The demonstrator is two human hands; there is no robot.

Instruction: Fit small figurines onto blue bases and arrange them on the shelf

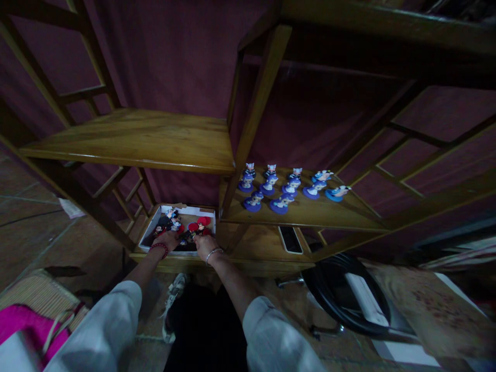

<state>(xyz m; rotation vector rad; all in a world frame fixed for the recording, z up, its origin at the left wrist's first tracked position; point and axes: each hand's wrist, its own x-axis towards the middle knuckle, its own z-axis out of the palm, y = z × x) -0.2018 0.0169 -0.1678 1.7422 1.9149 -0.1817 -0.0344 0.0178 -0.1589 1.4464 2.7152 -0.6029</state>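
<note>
My left hand [167,239] reaches into a shallow white box [146,238] on the low shelf, a red bead bracelet on its wrist. Inside the box lie several small figurines with black, red and blue parts. My right hand [204,245], with a silver bangle, is in the same box, close to a red figurine [203,222]. Fingers of both hands are curled among the figurines, and whatever they grip is hidden. On the shelf to the right stand rows of small figurines [291,185] on round bases, mostly purple, some blue.
A wooden shelf unit [132,135] surrounds the box, with an upright post between the compartments. A dark phone-like object with a pale edge [290,240] lies on the low shelf. At the right is a black chair [344,294]; at the lower left, a woven seat with pink cloth [29,330].
</note>
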